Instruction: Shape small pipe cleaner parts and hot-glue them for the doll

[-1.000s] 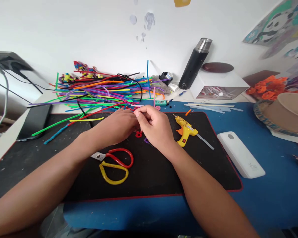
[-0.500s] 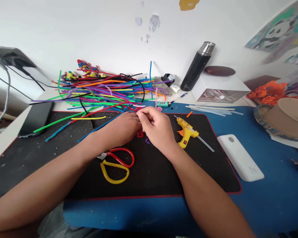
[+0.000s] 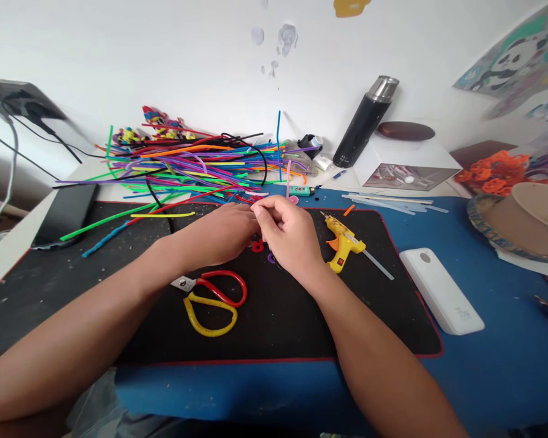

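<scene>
My left hand (image 3: 232, 230) and my right hand (image 3: 293, 236) meet over the black mat (image 3: 292, 328). My right thumb and fingers are pinched together beside the left fingertips. Whatever lies between them is hidden by the hands. Just below the fingers, a small red looped piece (image 3: 257, 246) shows, and a purple curl (image 3: 272, 259) lies close to my right palm. Scissors (image 3: 217, 303) with one red and one yellow handle rest below my left wrist, their blades partly covered. A yellow glue gun (image 3: 343, 242) with a clear stick lies right of my right hand.
Behind the hands lies a heap of coloured pipe cleaners (image 3: 187, 161). A black phone (image 3: 66, 216) sits left, a white power bank (image 3: 441, 292) right. A black flask (image 3: 365, 125), a lighter (image 3: 302, 191), glue sticks (image 3: 388, 202) and a round cardboard piece (image 3: 520, 222) stand or lie beyond.
The blue pipe cleaner seen along my left wrist is no longer visible there. My left wrist has shifted slightly up and left, uncovering more scissor blade. My right hand is nearly still.
</scene>
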A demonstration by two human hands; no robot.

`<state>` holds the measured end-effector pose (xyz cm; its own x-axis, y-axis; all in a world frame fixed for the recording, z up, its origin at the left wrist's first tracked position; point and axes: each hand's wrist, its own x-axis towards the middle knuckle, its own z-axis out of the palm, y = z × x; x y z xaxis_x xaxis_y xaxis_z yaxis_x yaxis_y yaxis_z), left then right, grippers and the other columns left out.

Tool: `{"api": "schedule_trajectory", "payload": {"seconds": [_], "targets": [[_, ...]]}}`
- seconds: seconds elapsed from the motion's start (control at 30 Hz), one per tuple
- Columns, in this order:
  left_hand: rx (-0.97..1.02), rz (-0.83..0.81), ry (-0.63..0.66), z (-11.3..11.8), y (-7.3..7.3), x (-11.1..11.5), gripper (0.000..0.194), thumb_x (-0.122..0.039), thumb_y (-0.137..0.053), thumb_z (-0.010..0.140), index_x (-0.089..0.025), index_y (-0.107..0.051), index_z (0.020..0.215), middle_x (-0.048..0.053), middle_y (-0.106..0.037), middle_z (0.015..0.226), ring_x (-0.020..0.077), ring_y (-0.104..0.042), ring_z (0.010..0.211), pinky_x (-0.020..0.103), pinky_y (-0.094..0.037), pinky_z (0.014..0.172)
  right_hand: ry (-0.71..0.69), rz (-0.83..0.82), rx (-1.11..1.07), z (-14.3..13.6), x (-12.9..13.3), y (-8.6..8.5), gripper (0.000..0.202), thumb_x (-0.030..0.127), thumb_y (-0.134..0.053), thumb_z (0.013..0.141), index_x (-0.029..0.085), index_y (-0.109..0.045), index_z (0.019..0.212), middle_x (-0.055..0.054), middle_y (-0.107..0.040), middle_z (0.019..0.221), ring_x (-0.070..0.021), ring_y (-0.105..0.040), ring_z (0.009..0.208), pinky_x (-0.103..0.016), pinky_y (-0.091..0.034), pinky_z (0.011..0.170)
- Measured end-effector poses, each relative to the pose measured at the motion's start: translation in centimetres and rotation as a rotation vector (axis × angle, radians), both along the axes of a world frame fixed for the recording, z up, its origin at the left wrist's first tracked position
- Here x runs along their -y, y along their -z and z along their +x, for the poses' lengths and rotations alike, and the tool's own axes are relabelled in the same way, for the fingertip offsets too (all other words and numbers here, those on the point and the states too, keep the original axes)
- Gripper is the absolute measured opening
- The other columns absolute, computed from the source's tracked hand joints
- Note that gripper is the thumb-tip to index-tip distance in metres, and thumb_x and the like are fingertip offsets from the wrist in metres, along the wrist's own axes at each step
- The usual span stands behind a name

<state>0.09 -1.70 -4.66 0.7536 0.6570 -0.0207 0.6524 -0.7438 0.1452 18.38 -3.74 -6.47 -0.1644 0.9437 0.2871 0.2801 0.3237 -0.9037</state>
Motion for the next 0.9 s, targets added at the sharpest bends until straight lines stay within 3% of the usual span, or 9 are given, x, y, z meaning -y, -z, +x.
{"api": "schedule_trajectory", "payload": {"seconds": [0.13,0.27,0.5,0.9], "targets": [[0.043,-0.019,0.050,-0.3,0.5,0.0,0.028,-0.010,-0.075,0.092,-0.018,-0.077,0.119,0.013,-0.080,0.127,0.0318,-0.072,0.125,0.043,-0.055,0.107,0.000,0.000,0.009,0.0,0.0,0.1,0.020,0.040,-0.063,0.105,0.024,-0.074,0.101,0.000,-0.074,0.077,-0.0182,-0.068,0.068,-0.027,-0.047,0.060],[0.061,-0.027,0.089,-0.5,1.0,-0.2,0.031,-0.010,-0.071,0.096,-0.019,-0.077,0.125,0.013,-0.079,0.133,0.0300,-0.071,0.128,0.043,-0.054,0.111,0.001,-0.009,0.016,0.0,0.0,0.0,0.020,0.041,-0.063,0.105,0.024,-0.074,0.101,0.000,-0.073,0.077,-0.0183,-0.068,0.067,-0.027,-0.047,0.060],[0.070,-0.008,0.069,-0.5,1.4,-0.2,0.034,-0.006,-0.069,0.092,-0.020,-0.078,0.122,0.012,-0.078,0.137,0.0314,-0.069,0.134,0.043,-0.054,0.111,-0.003,-0.003,0.022,0.0,0.0,0.0,0.021,0.041,-0.063,0.106,0.024,-0.074,0.100,-0.001,-0.074,0.078,-0.0187,-0.069,0.069,-0.027,-0.047,0.061],[0.053,0.015,0.093,-0.3,1.2,-0.1,0.026,-0.007,-0.063,0.098,-0.017,-0.078,0.116,0.015,-0.080,0.128,0.0308,-0.073,0.125,0.043,-0.057,0.106,-0.013,0.009,0.032,-0.1,0.2,-0.1,0.020,0.040,-0.062,0.106,0.024,-0.073,0.100,-0.002,-0.077,0.083,-0.0197,-0.073,0.075,-0.028,-0.050,0.065]]}}
